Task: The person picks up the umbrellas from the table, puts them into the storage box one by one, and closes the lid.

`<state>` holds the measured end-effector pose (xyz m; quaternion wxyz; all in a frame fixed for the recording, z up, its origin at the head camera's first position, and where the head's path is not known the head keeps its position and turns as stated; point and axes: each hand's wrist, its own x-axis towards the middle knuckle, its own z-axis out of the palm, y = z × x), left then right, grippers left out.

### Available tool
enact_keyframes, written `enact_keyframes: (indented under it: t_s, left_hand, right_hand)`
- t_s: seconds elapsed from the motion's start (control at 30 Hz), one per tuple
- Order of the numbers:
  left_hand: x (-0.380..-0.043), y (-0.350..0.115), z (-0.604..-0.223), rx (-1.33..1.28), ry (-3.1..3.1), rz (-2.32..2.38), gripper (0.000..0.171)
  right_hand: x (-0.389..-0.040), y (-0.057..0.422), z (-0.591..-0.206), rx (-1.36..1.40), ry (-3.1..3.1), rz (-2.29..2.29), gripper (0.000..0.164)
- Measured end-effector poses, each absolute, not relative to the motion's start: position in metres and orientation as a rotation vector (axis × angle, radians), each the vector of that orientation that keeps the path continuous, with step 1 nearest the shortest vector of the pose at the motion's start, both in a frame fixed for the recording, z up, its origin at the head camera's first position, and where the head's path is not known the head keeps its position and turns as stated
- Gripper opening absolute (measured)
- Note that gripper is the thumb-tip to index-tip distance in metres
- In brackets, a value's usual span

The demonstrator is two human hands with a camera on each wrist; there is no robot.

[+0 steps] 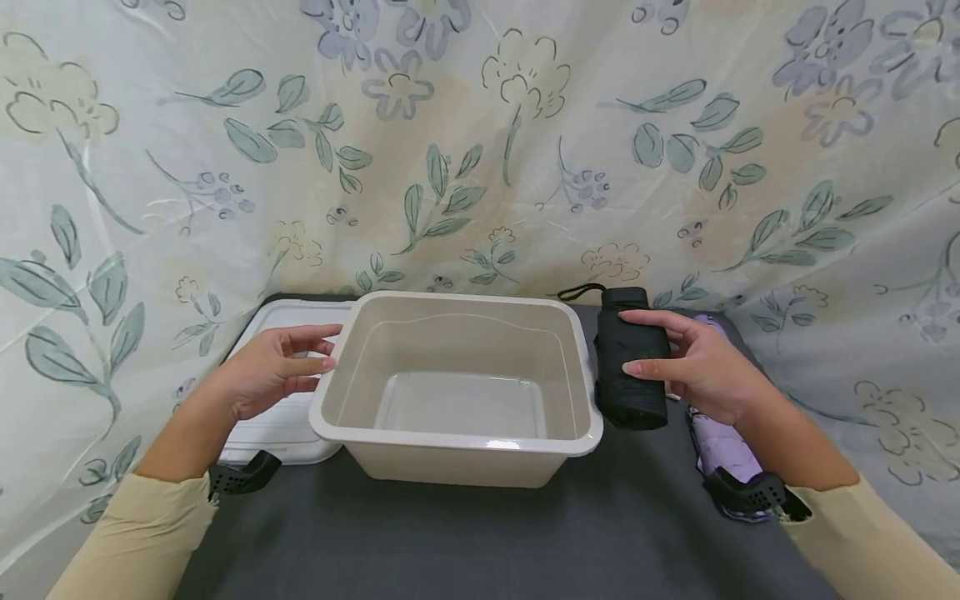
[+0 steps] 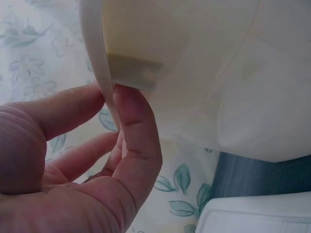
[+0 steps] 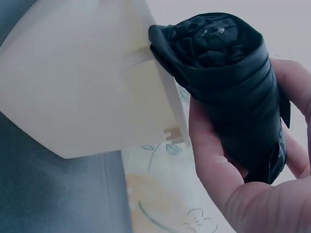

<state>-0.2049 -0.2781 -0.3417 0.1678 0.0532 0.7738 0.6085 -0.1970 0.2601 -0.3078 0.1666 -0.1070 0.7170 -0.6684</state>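
A beige plastic bin [image 1: 461,462] stands upright at mid-table, its floor bare. My left hand [image 1: 281,367] pinches the bin's left rim between thumb and fingers; the left wrist view shows the rim [image 2: 95,53] between them. In my right hand [image 1: 701,367] is a folded black umbrella [image 1: 630,367], gripped around its side just outside the bin's right rim. Its wrist loop [image 1: 577,292] sticks out at the far end. From the right wrist view, the umbrella's gathered fabric end [image 3: 214,41] overlaps the bin's edge; whether they touch I cannot tell.
A white lid [image 1: 288,437] lies flat on the left, partly beneath the bin's overhang. To the right, a purple folded fabric item [image 1: 723,446] lies partly hidden under my right arm. The dark grey tabletop [image 1: 480,542] meets a floral curtain [image 1: 465,167] behind.
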Motion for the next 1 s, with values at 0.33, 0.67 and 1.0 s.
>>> enact_keyframes:
  t_s: [0.33,0.67,1.0]
  left_hand:
    - [-0.203,-0.276,-0.341,0.171,2.215,1.731,0.073]
    - [-0.202,-0.276,-0.343,0.163,2.209,1.747,0.073]
    - [-0.203,-0.275,-0.343,0.161,2.193,1.772,0.070]
  right_hand:
    - [-0.204,0.240,-0.292,-0.236,2.135,-1.846,0.067]
    - [-0.208,0.207,-0.281,-0.200,2.034,-1.873,0.070]
    - [-0.219,0.176,-0.278,-0.173,1.949,-1.839,0.070]
